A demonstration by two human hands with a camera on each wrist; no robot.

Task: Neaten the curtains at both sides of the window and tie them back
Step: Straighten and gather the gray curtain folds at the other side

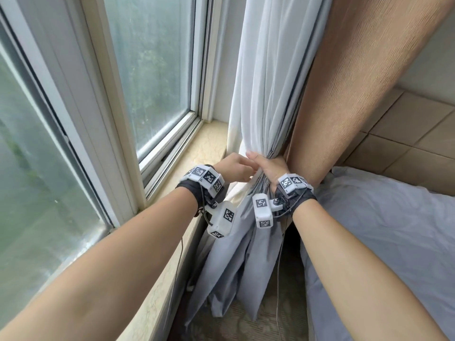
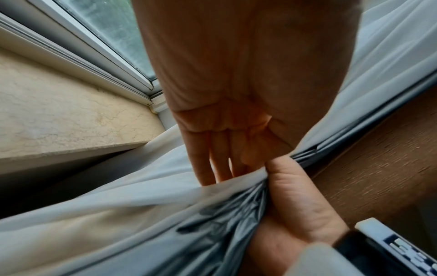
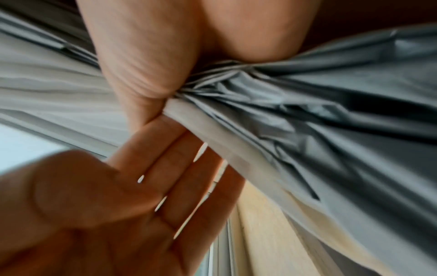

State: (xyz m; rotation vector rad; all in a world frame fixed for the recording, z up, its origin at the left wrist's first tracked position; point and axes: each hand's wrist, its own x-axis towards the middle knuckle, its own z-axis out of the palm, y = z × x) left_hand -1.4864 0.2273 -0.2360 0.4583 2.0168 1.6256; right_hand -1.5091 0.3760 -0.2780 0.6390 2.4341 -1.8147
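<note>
The curtain (image 1: 266, 99), pale sheer layer over grey lining, hangs at about one o'clock in the head view, cinched to a waist where the right hand (image 1: 269, 169) has its fingers wrapped tight round the bunched folds. The left hand (image 1: 234, 168) sits just at nine o'clock of that fist, fingers straight and nearly together, brushing a loose sheer edge and gripping nothing. To do this well, I'd sweep that stray edge into the bundle before loosening anything (no tieback shows in any view). The windowsill (image 1: 209, 143) lies at ten o'clock, a bed (image 1: 381, 230) at four.
</note>
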